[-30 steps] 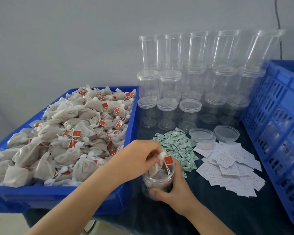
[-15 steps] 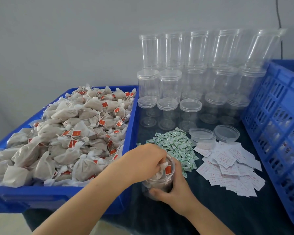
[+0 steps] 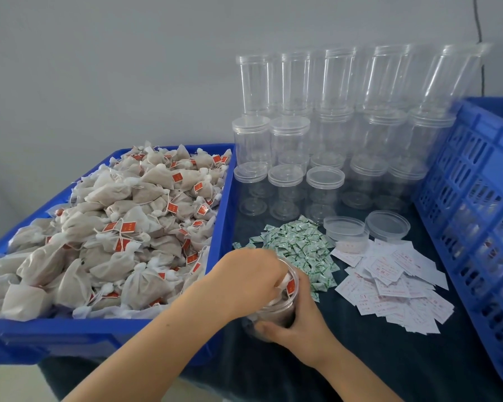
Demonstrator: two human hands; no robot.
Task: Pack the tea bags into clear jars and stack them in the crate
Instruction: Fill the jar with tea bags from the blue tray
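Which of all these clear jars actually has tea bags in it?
Only the jar gripped by the right hand, nearest the camera; the left hand reaches into it. The stacked jars behind look empty.

Bare dark cloth [image 3: 360, 361] nearest; sachet pile [image 3: 296, 250], paper slips [image 3: 389, 285], stacked jars [image 3: 325, 134] crowding behind.
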